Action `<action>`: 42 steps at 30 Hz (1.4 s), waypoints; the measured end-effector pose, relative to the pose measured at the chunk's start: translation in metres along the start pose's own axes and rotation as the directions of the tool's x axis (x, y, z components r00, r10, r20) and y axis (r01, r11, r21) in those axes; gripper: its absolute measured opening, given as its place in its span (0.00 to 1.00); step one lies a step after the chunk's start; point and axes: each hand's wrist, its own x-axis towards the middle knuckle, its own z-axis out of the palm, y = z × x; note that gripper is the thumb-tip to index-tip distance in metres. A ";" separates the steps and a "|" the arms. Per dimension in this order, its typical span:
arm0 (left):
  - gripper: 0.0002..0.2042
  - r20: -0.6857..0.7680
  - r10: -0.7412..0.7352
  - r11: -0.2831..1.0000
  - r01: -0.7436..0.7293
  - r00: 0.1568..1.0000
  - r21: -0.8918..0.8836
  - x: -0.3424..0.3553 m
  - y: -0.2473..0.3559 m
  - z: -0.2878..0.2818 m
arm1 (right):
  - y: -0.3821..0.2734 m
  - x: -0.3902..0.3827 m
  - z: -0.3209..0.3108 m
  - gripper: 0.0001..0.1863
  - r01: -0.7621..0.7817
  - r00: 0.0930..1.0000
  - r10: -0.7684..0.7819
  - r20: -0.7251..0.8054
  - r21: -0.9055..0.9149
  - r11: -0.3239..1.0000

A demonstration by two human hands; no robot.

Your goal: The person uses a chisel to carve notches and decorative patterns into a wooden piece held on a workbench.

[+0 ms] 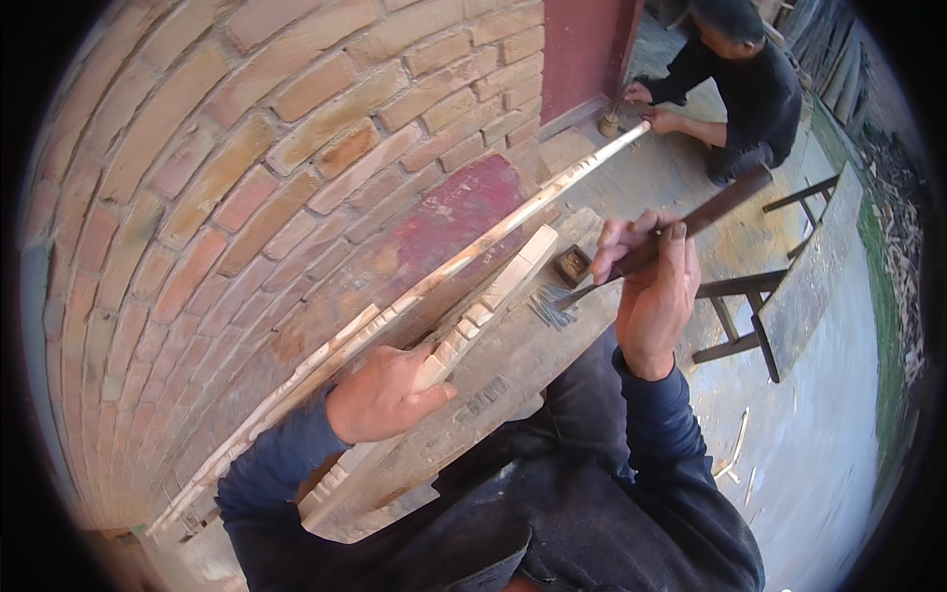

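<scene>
My left hand (385, 398) is closed around a pale squared wooden bar (508, 271) with several notches cut across it, lying slantwise along a worn wooden bench (503, 370). Raised over the bench's right side, my right hand (656, 286) grips a long dark-brown tool (725, 202); its narrow end slants down toward a small heap of grey nail-like pieces (552, 308). What kind of tool it is, I cannot tell. Beside the heap sits a small dark square box (572, 264) with something brownish inside.
A long peeled pole (483, 242) runs beyond the bench, along a brick wall (266, 148). Another person (745, 84) crouches at the far right, hands near the pole's end. A dark-legged bench (804, 286) stands to the right; wood slivers (735, 449) lie on the ground.
</scene>
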 end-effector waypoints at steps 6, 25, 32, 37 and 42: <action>0.15 0.050 0.033 0.999 -0.033 0.998 0.014 0.001 0.006 0.011 | -0.007 0.010 0.029 0.20 -0.332 0.939 0.280 0.200 0.315 0.889; 0.29 0.087 -0.038 0.999 0.035 0.995 0.038 -0.055 -0.009 -0.006 | 0.046 0.034 0.075 0.26 -0.668 0.743 0.534 0.403 0.412 0.619; 0.21 0.014 -0.232 0.950 0.224 0.973 0.218 -0.100 -0.016 0.001 | 0.022 0.047 0.058 0.26 -0.662 0.750 0.460 0.476 0.526 0.534; 0.18 -0.150 -0.234 0.938 0.264 0.961 0.225 -0.104 -0.025 0.007 | -0.036 0.069 0.025 0.25 -0.277 0.928 0.219 0.301 0.167 0.946; 0.17 -0.177 -0.269 0.953 0.288 0.947 0.093 -0.094 -0.018 -0.004 | 0.014 0.096 -0.041 0.15 0.207 0.976 -0.183 0.119 -0.770 0.603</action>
